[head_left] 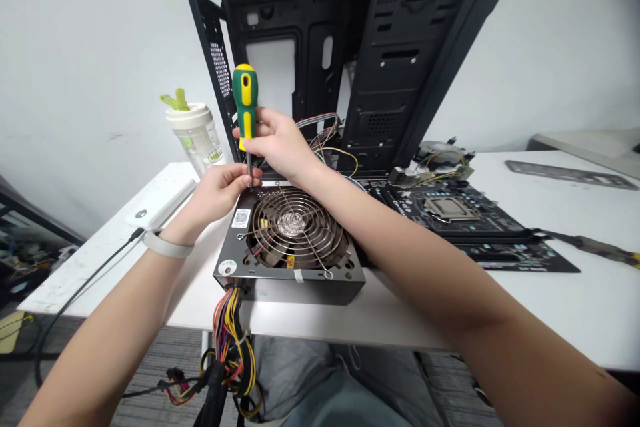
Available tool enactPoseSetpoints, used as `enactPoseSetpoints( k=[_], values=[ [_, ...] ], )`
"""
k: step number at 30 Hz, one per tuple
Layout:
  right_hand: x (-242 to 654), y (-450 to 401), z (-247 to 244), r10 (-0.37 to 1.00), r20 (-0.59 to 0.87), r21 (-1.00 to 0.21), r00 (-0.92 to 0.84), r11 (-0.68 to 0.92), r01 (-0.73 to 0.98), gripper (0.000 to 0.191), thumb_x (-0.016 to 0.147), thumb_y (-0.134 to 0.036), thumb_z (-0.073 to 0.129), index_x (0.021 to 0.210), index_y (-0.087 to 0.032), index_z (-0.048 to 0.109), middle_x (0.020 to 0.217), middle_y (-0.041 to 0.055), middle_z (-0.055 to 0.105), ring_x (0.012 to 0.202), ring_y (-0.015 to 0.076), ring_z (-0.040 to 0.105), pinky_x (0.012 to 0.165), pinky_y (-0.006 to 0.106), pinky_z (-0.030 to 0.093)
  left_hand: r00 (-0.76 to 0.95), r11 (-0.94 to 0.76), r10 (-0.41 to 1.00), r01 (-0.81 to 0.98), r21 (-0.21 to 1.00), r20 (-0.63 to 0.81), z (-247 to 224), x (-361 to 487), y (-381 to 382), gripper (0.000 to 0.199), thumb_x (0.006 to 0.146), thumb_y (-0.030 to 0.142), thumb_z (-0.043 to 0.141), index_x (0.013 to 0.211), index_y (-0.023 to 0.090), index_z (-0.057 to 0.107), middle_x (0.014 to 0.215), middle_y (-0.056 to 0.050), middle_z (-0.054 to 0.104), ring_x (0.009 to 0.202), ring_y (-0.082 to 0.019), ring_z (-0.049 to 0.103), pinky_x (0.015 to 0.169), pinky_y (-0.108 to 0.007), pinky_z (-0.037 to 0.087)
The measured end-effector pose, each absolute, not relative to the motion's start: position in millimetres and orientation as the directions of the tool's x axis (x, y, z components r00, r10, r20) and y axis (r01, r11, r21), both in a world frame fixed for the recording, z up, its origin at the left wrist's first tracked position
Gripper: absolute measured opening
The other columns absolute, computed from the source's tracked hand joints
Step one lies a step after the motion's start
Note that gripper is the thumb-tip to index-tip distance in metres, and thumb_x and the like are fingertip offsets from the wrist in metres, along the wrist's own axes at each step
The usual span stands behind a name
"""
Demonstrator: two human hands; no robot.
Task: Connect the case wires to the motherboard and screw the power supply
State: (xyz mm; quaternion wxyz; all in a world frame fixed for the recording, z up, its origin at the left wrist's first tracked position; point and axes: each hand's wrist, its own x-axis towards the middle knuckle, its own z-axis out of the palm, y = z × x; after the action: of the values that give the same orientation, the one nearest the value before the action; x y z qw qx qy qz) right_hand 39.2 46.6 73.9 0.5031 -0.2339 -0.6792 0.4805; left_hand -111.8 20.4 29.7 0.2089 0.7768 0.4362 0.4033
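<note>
A green and yellow screwdriver [245,101] stands upright over the far left corner of a computer power supply [234,240]. My right hand [280,147] is closed round the lower part of its handle. Down at the shaft, my left hand [227,188] pinches with thumb and fingers close to the tip, near the corner of the case; whether a screw is there I cannot make out. A round wire fan grille [293,223] lies on top of the power supply, slightly turned, with its loops showing. A bundle of coloured cables [233,333] hangs from the near side.
A black computer case [400,33] rises behind. A motherboard [500,227] lies on the right, with another screwdriver [600,247] beyond it and a metal strip [570,173] behind. On the left stand a lidded cup [193,130] and a white box [163,203] with a black cable.
</note>
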Motion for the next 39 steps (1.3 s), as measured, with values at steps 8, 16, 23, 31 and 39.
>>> enactPoseSetpoints(
  k=[8, 16, 23, 31, 39],
  values=[
    [39.6, 49.3, 71.4, 0.789, 0.462, -0.881, -0.405, 0.459, -0.112, 0.023, 0.071, -0.01, 0.06, 0.088, -0.019, 0.048, 0.088, 0.0013, 0.062, 0.083, 0.0162, 0.062, 0.078, 0.036, 0.058, 0.251, -0.486, 0.874, 0.431, 0.761, 0.416, 28.0, -107.9, 16.0, 0.05, 0.076, 0.063, 0.061, 0.081, 0.013, 0.065, 0.081, -0.008, 0.066, 0.074, -0.018, 0.056, 0.069, -0.029, 0.042],
    [39.5, 56.2, 67.4, 0.745, 0.56, -0.792, -0.362, 0.61, 0.03, 0.033, 0.064, -0.017, 0.072, 0.089, -0.018, 0.05, 0.087, 0.0011, 0.059, 0.09, 0.0196, 0.061, 0.09, 0.041, 0.052, 0.116, -0.46, 0.886, 0.36, 0.812, 0.45, 18.9, -106.3, 24.8, 0.039, 0.066, 0.045, 0.074, 0.063, 0.019, 0.046, 0.054, 0.004, 0.043, 0.049, -0.009, 0.035, 0.049, -0.024, 0.026],
    [37.6, 53.8, 67.0, 0.726, 0.54, -0.812, -0.426, 0.582, -0.04, 0.023, 0.073, -0.02, 0.066, 0.091, -0.019, 0.052, 0.089, 0.0011, 0.062, 0.09, 0.017, 0.06, 0.09, 0.036, 0.052, 0.184, -0.535, 0.836, 0.487, 0.691, 0.517, 23.3, -108.7, 20.2, 0.025, 0.076, 0.035, 0.062, 0.064, 0.017, 0.048, 0.057, 0.002, 0.046, 0.053, -0.01, 0.038, 0.051, -0.024, 0.029],
    [39.1, 46.0, 72.7, 0.789, 0.424, -0.906, -0.445, 0.373, -0.202, 0.03, 0.073, -0.002, 0.052, 0.098, -0.017, 0.055, 0.088, 0.0002, 0.065, 0.098, 0.0178, 0.062, 0.09, 0.037, 0.054, 0.277, -0.558, 0.824, 0.544, 0.626, 0.495, 31.3, -107.1, 15.8, 0.024, 0.081, 0.036, 0.052, 0.077, 0.014, 0.059, 0.071, -0.003, 0.06, 0.064, -0.015, 0.05, 0.061, -0.026, 0.039],
    [40.1, 47.7, 71.3, 0.796, 0.426, -0.9, -0.429, 0.423, -0.107, 0.02, 0.072, -0.003, 0.059, 0.086, -0.017, 0.053, 0.076, -0.0011, 0.062, 0.085, 0.0152, 0.063, 0.082, 0.032, 0.057, 0.346, -0.567, 0.823, 0.542, 0.62, 0.451, 30.3, -114.1, 18.3, 0.028, 0.086, 0.039, 0.05, 0.081, 0.014, 0.061, 0.077, -0.005, 0.062, 0.071, -0.018, 0.053, 0.068, -0.029, 0.04]
  ],
)
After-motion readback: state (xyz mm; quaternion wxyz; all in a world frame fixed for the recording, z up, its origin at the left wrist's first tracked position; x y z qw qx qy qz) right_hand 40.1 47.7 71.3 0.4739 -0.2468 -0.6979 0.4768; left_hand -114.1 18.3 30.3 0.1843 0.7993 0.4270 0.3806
